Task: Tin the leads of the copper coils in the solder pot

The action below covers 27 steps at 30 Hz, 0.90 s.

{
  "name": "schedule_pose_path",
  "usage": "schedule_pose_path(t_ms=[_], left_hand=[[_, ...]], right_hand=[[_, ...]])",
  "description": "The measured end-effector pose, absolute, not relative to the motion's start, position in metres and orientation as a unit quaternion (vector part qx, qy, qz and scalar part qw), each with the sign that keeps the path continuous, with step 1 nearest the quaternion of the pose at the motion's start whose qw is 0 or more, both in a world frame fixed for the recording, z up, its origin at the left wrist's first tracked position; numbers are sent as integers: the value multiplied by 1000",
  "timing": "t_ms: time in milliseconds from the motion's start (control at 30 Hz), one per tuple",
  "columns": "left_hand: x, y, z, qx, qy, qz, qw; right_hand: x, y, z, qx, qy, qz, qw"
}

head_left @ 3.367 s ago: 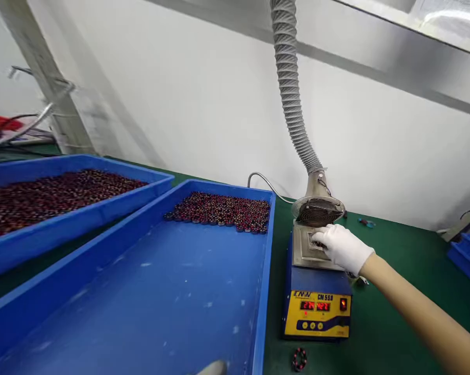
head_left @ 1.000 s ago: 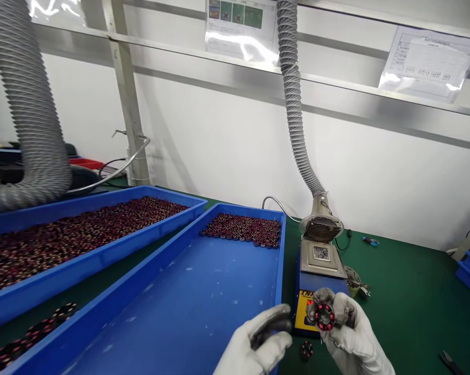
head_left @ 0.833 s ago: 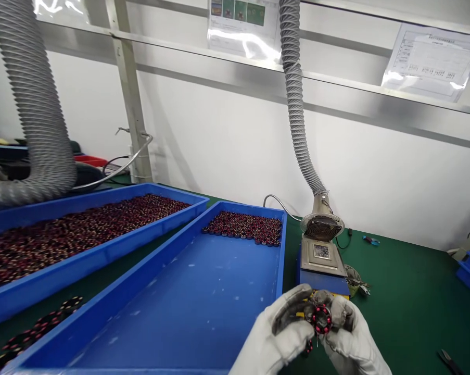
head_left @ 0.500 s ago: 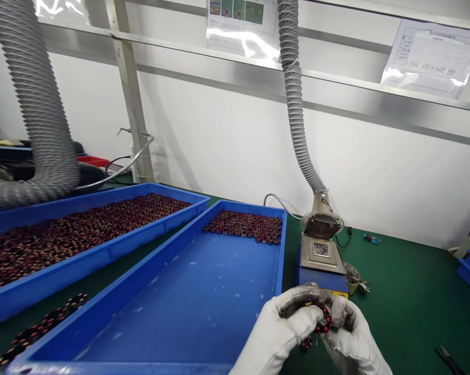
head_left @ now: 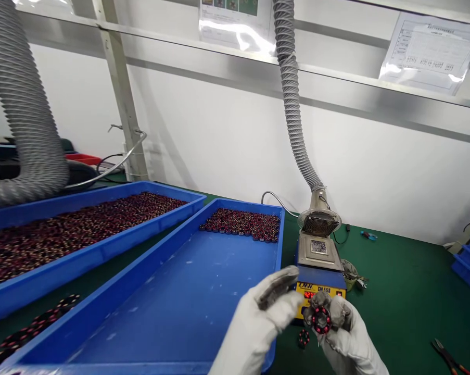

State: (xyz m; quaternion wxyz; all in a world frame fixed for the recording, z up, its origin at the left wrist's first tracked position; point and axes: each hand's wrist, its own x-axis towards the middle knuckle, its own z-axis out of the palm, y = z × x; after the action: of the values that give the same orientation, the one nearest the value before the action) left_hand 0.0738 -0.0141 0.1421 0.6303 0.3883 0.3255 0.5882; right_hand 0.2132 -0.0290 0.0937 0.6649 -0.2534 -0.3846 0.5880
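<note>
My right hand (head_left: 350, 330), in a white glove with grey-stained fingertips, grips a small black ring-shaped part (head_left: 321, 329) with pink-red spots round its rim. Its face is turned toward me. Just left of it my left hand (head_left: 260, 312), gloved the same way, has its thumb and fingers apart with nothing between them. A second such ring (head_left: 304, 339) lies on the green table below the held one. Right behind the hands stands a solder pot (head_left: 321, 276) with a yellow front panel and a lit red display.
A blue tray (head_left: 168, 291) to the left holds rows of rings (head_left: 242, 224) at its far end. Another blue tray (head_left: 102, 249) beyond it is full of them. More rings (head_left: 35, 330) lie between the trays. Pliers (head_left: 445, 355) lie at right; a grey duct (head_left: 293, 109) hangs above the pot.
My left hand has let go of the ring and moved left, its fingers spreading. The ring stays in my right hand, now facing me. The pot's yellow panel has come into view.
</note>
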Motion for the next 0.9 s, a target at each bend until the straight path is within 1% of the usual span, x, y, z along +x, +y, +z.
schedule_pose_path(t_ms=[67, 133, 267, 333, 400, 467, 533, 600, 700, 833, 900], left_hand=[[78, -15, 143, 458, 318, 514, 652], [83, -16, 140, 487, 294, 491, 660], [86, -13, 127, 437, 261, 577, 638], [80, -10, 122, 386, 250, 644, 612], [72, -8, 120, 357, 263, 685, 578], [64, -10, 121, 393, 313, 671, 546], [58, -17, 123, 472, 364, 622, 509], [55, -26, 125, 563, 374, 572, 464], [52, -34, 123, 681, 338, 531, 375], [51, -30, 116, 804, 262, 496, 198], [51, -27, 114, 836, 255, 476, 99]], right_hand=[[214, -27, 90, -255, -392, 583, 665], [213, -26, 87, -255, -400, 577, 665], [207, -28, 91, -253, -391, 585, 664], [205, -30, 97, -243, -381, 593, 666], [206, -32, 103, -236, -368, 603, 668], [208, -34, 107, -238, -374, 600, 666], [209, -35, 110, -250, -393, 582, 666], [210, -36, 111, -266, -409, 563, 667], [210, -35, 110, -272, -426, 546, 668], [212, -29, 102, -257, -459, 544, 654], [210, -25, 98, -270, -497, 528, 634]])
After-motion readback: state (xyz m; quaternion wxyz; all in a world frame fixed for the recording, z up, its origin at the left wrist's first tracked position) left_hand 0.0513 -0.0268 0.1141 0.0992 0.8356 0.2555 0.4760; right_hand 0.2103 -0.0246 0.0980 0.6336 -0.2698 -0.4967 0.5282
